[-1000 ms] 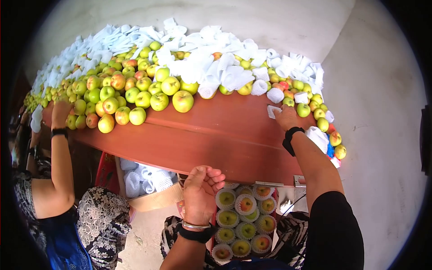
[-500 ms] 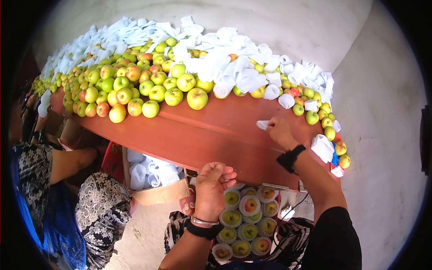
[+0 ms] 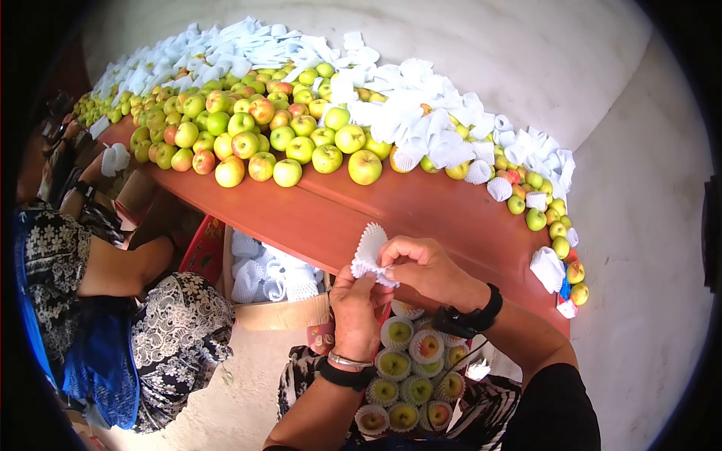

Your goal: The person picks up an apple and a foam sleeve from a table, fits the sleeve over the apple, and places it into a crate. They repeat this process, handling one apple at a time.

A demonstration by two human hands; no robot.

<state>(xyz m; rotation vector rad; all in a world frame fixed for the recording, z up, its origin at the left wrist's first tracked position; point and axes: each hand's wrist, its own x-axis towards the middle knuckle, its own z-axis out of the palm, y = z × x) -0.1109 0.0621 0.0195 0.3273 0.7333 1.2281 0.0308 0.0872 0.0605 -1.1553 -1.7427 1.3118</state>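
A white foam fruit net is between my two hands, above the near edge of the red-brown table. My left hand pinches its lower edge from below. From the right, my right hand grips the side of the same net with bent fingers. The net stands up, flared at the top, and I see no fruit in it. Below my hands sit several apples in foam nets, packed close together. My forearms partly hide that packed group.
A long heap of loose green and reddish apples covers the table's far side. White foam nets are piled behind and over it. A cardboard box of nets stands at the left. Another person's arm is farther left.
My right hand has brought the foam net from the table toward me, down and left, to my left hand. Both hands now hold it. The view has shifted slightly.
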